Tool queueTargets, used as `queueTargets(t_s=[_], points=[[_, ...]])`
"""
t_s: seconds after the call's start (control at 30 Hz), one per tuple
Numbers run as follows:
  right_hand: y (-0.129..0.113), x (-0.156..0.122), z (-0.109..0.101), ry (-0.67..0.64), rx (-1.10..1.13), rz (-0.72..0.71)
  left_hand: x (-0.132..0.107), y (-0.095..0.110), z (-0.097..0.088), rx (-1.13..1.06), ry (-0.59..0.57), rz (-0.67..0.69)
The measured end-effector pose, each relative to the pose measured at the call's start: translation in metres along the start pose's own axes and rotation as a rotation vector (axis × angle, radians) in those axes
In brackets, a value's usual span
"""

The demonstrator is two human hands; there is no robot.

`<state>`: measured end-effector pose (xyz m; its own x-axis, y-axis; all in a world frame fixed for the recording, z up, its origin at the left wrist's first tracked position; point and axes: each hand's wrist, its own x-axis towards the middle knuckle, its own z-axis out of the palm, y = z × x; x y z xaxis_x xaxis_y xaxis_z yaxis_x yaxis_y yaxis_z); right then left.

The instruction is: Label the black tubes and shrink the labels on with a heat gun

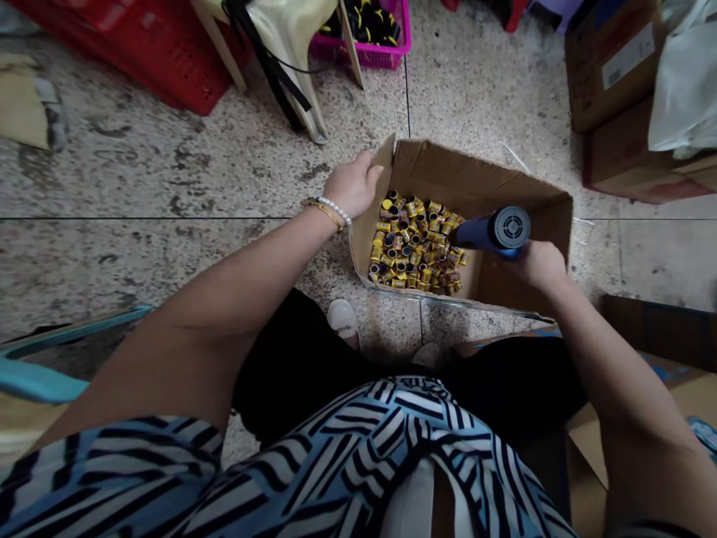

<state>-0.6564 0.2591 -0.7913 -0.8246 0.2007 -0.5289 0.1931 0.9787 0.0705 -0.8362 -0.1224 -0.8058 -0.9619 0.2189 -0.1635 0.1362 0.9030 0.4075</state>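
An open cardboard box (482, 173) stands on the floor in front of my feet. Many small yellow printed cylinders with dark open ends (411, 243) lie heaped in its left part. My left hand (354, 185) is closed on the box's left rim. In my right hand (541, 265) is a blue heat gun (485, 233), gripped by its handle over the box's right side. Its round vented back end faces up at me, and its nozzle points down and left at the cylinders. The handle is mostly hidden by the body and my fingers.
A cream plastic chair (291, 37) and a red crate (168, 56) stand at the upper left. Behind the chair is a pink basket (386, 56) of black and yellow pieces. Cardboard cartons (616, 142) are stacked at the right; a turquoise frame (45, 381) is at the lower left.
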Motion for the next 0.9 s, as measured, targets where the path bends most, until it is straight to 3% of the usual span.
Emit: queueTargets(t_s=[0.1, 0.3, 0.43, 0.53, 0.73, 0.9], points=[[-0.002, 0.007, 0.012, -0.115, 0.022, -0.092, -0.001, 0.007, 0.002, -0.004, 0.018, -0.004], [-0.037, 0.028, 0.011, -0.007, 0.053, 0.011, 0.003, 0.022, 0.006, 0.040, 0.012, -0.029], [-0.056, 0.035, 0.006, -0.014, 0.066, -0.171, 0.008, 0.016, -0.001, 0.107, 0.017, -0.012], [-0.043, 0.033, 0.010, -0.079, 0.029, -0.213, 0.010, 0.007, -0.008, 0.117, -0.060, 0.009], [0.017, 0.030, 0.012, 0.052, -0.006, 0.151, 0.007, 0.011, 0.005, 0.061, -0.053, -0.044], [0.044, 0.017, 0.005, -0.168, -0.039, 0.108, 0.013, 0.008, 0.020, -0.129, -0.054, 0.049]])
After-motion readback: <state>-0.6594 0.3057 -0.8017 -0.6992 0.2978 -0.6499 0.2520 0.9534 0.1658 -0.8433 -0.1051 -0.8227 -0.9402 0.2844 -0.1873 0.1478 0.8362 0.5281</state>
